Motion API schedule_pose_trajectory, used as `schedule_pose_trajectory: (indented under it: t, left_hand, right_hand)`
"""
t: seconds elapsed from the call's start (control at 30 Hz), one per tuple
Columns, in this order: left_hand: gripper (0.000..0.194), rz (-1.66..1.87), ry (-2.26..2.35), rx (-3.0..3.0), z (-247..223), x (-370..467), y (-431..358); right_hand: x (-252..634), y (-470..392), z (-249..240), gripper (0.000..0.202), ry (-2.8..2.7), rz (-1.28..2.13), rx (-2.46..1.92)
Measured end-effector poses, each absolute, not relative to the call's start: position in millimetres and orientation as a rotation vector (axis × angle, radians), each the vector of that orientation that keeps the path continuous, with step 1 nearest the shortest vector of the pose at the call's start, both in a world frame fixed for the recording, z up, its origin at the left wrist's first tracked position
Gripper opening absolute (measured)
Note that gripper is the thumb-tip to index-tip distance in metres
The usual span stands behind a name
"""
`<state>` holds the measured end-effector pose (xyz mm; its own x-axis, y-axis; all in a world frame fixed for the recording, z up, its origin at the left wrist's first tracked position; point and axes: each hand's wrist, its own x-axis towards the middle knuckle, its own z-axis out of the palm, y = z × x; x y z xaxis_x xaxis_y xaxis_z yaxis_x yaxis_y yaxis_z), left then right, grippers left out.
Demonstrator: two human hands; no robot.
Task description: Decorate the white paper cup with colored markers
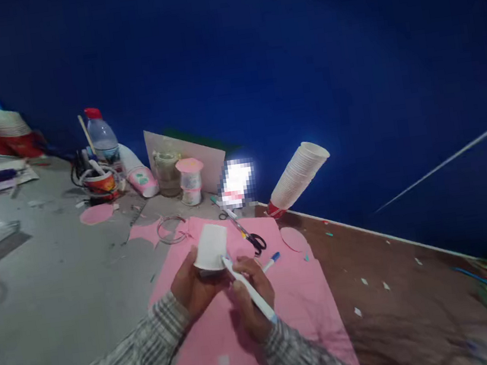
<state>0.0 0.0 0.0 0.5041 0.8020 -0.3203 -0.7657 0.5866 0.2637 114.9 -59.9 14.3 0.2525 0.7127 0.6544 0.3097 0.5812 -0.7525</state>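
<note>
A white paper cup (211, 246) lies tilted in my left hand (197, 287), whose fingers wrap round its lower side. My right hand (255, 297) holds a white marker (251, 292), its tip touching or very near the cup's rim. Both hands are above a large pink sheet (306, 318). Just beyond them on the sheet are black-handled scissors (257, 242) and a blue pen cap (275, 257), with part of its pen behind my right hand. A pink paper disc (293, 239) lies at the sheet's right edge.
A leaning stack of paper cups (300, 175) stands beyond the sheet. Behind to the left are a glass jar (167, 174), a decorated cup piece (190, 182), a plastic bottle (103, 138) and a pen holder (100, 183). A tape ring (172, 229) lies left; paper scraps dot the brown surface (383, 260).
</note>
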Motion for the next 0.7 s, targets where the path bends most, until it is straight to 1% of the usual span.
schedule_pose_trajectory:
  t: [0.2, 0.53, 0.7]
  left_hand:
    - [0.048, 0.958, 0.407, 0.090, 0.0, 0.3, -1.7]
    - [0.047, 0.976, 0.378, 0.113, 0.5, 1.6, -1.3]
    - [0.045, 0.991, 0.352, 0.120, -0.1, 2.2, -1.6]
  right_hand:
    - [116.2, -58.2, 13.9, 0.016, -1.326, 0.328, -0.997]
    - [110.4, -65.7, 16.4, 0.017, -1.379, 0.496, -0.995]
    - [106.9, -69.2, 19.9, 0.019, -1.437, 0.455, -0.972]
